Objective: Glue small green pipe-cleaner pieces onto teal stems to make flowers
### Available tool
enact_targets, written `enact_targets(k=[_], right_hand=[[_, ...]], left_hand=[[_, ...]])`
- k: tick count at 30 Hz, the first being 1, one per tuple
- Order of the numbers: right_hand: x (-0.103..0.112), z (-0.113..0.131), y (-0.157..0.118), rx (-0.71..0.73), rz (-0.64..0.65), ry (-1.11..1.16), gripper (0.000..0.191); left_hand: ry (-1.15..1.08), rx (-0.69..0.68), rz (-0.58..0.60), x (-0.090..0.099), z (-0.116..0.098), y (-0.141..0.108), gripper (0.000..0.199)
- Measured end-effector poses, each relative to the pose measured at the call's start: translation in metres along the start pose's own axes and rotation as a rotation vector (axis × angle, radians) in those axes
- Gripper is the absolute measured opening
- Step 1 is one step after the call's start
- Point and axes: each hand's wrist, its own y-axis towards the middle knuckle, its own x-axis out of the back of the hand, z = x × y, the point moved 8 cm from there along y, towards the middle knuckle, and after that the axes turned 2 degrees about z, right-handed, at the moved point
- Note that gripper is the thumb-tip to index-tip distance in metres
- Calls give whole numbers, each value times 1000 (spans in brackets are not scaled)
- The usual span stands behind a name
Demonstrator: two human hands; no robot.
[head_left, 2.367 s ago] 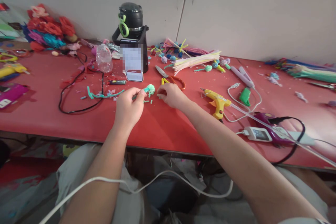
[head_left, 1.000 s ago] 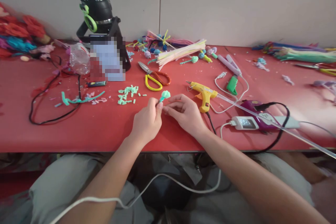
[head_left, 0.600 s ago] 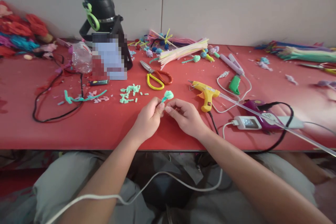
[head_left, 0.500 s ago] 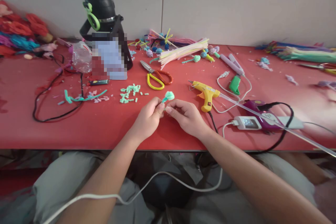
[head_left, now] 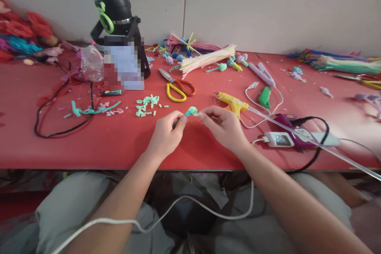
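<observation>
- Nearest, across the bottom of the frame, a white cable (head_left: 166, 202) ran in front of the person's lap.
- Just above it, the near edge of the red worktop (head_left: 74, 152) crossed the picture.
- The left hand (head_left: 166, 133), in the middle of the frame, had its thumb and forefinger closed around the base of a fuzzy green bud (head_left: 192, 110); something dark showed in its grasp, too small to name.
- The bud sat at the centre, raised between the two hands, its head pointing up and to the right.
- The right hand (head_left: 224, 127), just right of centre, had its thumb and forefinger drawn together on a pale green bit (head_left: 195, 114) at the bud's side; whether that bit was part of the bud could not be told.
- The step in hand seemed to be handling this small piece against the bud. The next move, as judged, called for a steady left pinch and a light, exact touch from the right fingers.
- Beyond, left of centre, lay a scatter of green clippings (head_left: 147, 105); right of centre, partly behind the right hand, a yellow glue gun (head_left: 233, 102).
- Farther up, scissors (head_left: 173, 82) lay open near a bundle of pale pipe cleaners (head_left: 208, 60).
- Upper left, a black flask (head_left: 114, 6) stood before the wall (head_left: 253, 8).
</observation>
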Motion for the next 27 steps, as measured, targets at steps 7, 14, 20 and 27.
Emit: enact_targets(k=[7,14,20,27], right_hand=[[2,9,0,131,-23,-268,16],[-2,14,0,190,-21,-344,14],[-1,13,-1,201,-24,-366,13],[-1,13,-1,213,-24,-374,15]], left_hand=[[27,-10,-12,1,-2,0,22],[53,8,9,-1,-3,-1,22],[66,3,28,-2,-4,-1,23],[4,18,76,-4,-3,-2,28]])
